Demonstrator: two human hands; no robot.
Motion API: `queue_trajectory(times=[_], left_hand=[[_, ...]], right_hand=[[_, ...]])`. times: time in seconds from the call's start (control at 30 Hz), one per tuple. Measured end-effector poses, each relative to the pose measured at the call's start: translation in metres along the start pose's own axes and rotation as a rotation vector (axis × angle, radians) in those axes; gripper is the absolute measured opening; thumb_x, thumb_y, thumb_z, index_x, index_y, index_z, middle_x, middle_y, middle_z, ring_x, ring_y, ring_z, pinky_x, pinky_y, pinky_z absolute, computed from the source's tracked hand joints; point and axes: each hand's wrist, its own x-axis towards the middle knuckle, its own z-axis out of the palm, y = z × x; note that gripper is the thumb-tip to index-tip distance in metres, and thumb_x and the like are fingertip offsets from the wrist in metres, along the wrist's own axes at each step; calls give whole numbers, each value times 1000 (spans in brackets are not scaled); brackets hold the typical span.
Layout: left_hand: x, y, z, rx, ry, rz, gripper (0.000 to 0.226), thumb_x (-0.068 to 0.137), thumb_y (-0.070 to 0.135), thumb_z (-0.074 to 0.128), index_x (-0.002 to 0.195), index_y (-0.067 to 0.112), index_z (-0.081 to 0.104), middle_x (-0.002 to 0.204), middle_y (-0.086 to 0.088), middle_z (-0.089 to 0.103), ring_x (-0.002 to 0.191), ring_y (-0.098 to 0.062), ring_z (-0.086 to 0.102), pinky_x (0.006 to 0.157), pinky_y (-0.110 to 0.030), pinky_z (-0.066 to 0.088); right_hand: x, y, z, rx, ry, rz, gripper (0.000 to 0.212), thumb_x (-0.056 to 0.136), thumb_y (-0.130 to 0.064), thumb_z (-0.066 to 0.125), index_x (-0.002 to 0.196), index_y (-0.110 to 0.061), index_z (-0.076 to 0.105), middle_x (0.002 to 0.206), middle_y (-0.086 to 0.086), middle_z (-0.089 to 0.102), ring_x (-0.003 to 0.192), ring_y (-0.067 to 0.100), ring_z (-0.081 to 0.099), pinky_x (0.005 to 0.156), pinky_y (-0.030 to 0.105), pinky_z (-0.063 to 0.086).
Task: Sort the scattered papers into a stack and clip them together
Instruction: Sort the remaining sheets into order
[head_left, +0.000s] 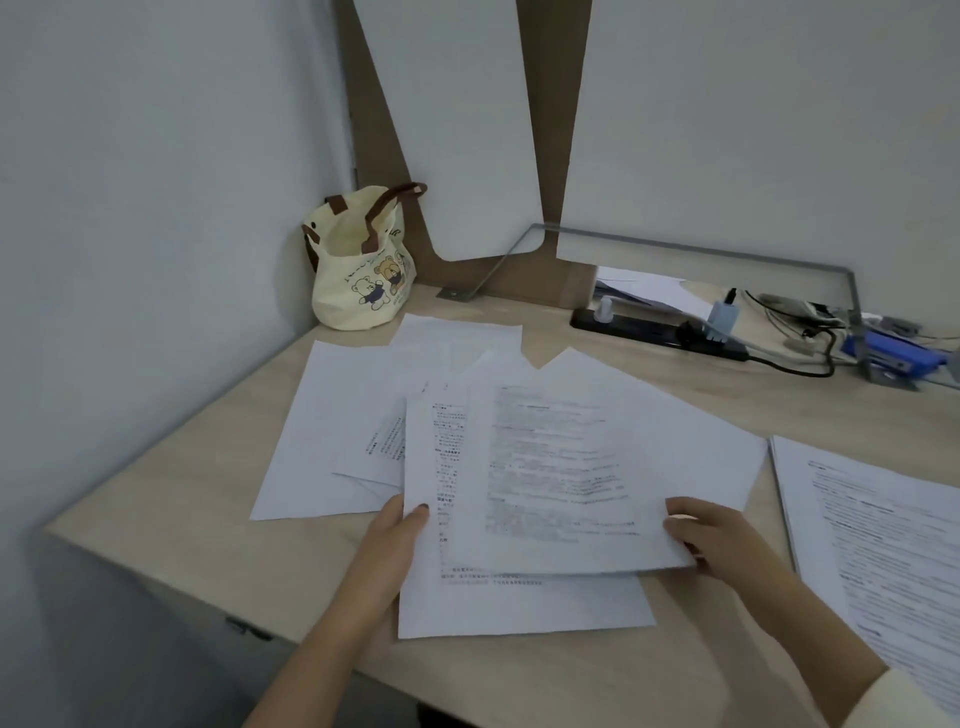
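White sheets (363, 431) lie fanned across the middle of the pale wood desk (182, 530), overlapping at odd angles, so the sorting looks barely begun; at least four or five pages show separate corners toward the upper centre of the spread, none squared to another. At lower centre the left hand (397, 525) pinches the left edge of a printed page (519, 608) that lies flat, thumb on top; the right hand (711, 535) grasps the lower right corner of the top page (597, 467), which seems lifted slightly off the one beneath, its text blurred. Along the right edge of the frame a second pile (883, 545) sits apart from the fan, its edges roughly aligned, and may be the stack already gathered, though that is only a guess. Left to do, by my reading: collect the loose pages, tap them square, join them with that pile, then clip; no clip can be made out anywhere on the desk. At upper left, in the corner, a cream bag (358, 270) with bear prints and brown handles stands open, its inside hidden from this angle; at upper right a power strip (634, 325) with plugs and cables lies by the back wall, with blue items beyond it too blurred to name.
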Motion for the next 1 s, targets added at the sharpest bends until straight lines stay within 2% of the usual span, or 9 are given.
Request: queue_trajectory(times=[0.13,0.33,0.43,0.5,0.6,0.7,0.87,0.93,1.0], left_hand=[[-3,-1,4,13,-93,36,31,94,28,51,124,25,56,118,5,67,108,-15,63,101,-41,46],[-3,4,-13,89,124,195,28,97,23,43,123,32,50,112,14,61,105,-10,57,95,-33,45],[-1,12,-32,78,250,265,21,98,20,39,117,29,46,99,21,54,95,-7,53,75,-21,41],[4,14,-41,98,320,273,19,99,18,38,114,27,43,98,17,52,87,-4,50,66,-16,37],[11,12,-46,183,392,258,26,98,16,37,124,22,38,107,9,51,90,-10,49,70,-24,39],[15,5,-45,245,417,289,36,98,16,38,134,16,35,115,5,51,98,-11,47,81,-25,36],[18,-1,-46,304,438,335,36,97,14,40,133,16,39,112,9,53,84,0,50,61,-6,36],[20,-1,-47,304,435,306,35,98,17,39,132,19,39,110,10,54,82,7,50,62,-6,39],[23,-2,-47,310,442,293,35,98,18,38,132,20,39,110,10,55,83,3,51,65,-12,37]], right_hand=[[-7,-4,16,-85,-123,-11,31,93,-4,45,81,-22,68,85,-5,68,80,12,61,71,24,47],[12,-18,33,-202,-19,-110,24,94,-13,48,113,-12,63,91,4,66,78,17,61,72,24,48],[27,-29,41,-285,8,-164,32,92,-16,52,124,-13,56,111,6,61,96,18,56,83,26,40],[41,-37,47,-321,13,-183,39,92,-17,54,131,-13,49,128,9,54,109,21,52,87,25,35],[64,-53,59,-412,23,-183,50,92,-22,54,138,-13,40,142,10,43,126,27,45,95,32,36],[88,-68,68,-482,43,-179,57,90,-28,56,141,-13,34,146,11,38,128,29,43,98,36,36],[127,-77,79,-555,54,-178,67,85,-33,62,142,-12,32,147,11,36,127,31,44,98,39,38],[140,-79,81,-611,36,-185,73,82,-37,65,142,-14,31,148,11,36,127,31,44,99,42,38],[151,-81,81,-678,-31,-181,80,78,-43,67,143,-17,29,148,11,33,127,31,44,100,44,39]])
